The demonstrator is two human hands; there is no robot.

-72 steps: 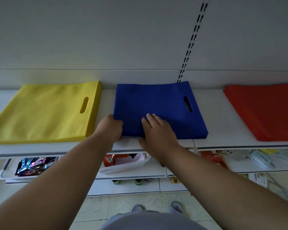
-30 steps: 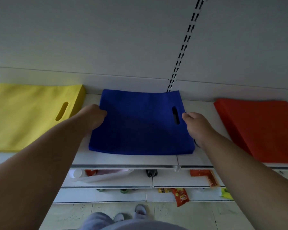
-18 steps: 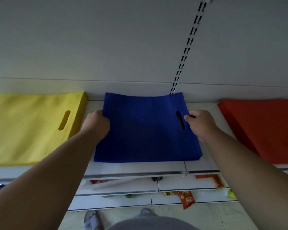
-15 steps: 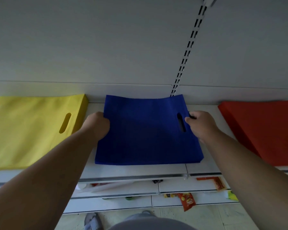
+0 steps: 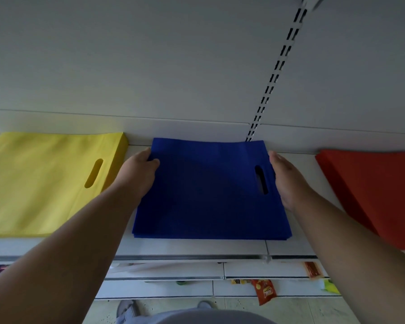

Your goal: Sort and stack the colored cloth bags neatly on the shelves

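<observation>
Down at six o'clock, snack packets (image 5: 265,291) lie on the lower shelves. Up on the white shelf (image 5: 197,247), the blue bags (image 5: 208,195) sit dead centre. The left hand (image 5: 138,176) grips their nine o'clock edge, thumb on top; the right hand (image 5: 287,178) presses flat, fingers straight, against the three o'clock edge. Yellow bags (image 5: 45,181) at nine, red bags (image 5: 374,190) at three.

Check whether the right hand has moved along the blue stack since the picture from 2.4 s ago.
Yes. The right hand went from the near edge of the blue stack to its right edge, beside the handle slot, nearer the slotted wall rail.
</observation>
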